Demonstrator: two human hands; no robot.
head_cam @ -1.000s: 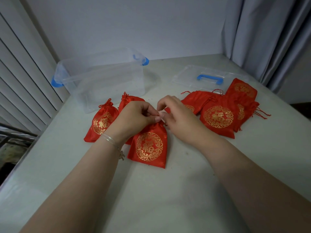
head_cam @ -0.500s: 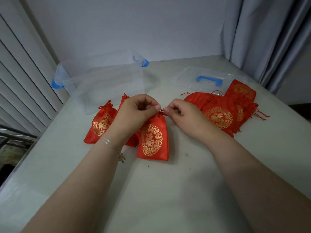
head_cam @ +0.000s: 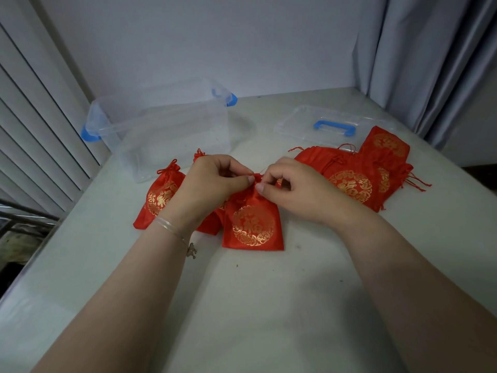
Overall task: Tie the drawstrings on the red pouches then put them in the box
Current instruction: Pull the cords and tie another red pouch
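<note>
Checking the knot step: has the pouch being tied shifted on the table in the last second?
Yes. The pouch has slid slightly right, away from the tied pouch near the box, and its neck is now bunched tighter.

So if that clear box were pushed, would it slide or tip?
The clear box looks thin-walled and holds nothing visible, so probably light. It sits flat on the smooth table, wide and low, so it would likely slide, not tip.

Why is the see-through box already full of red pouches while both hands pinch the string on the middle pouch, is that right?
Not quite. The head view shows the see-through box with no pouches in it. The rest holds: the left hand and right hand pinch the string on the middle pouch.
</note>
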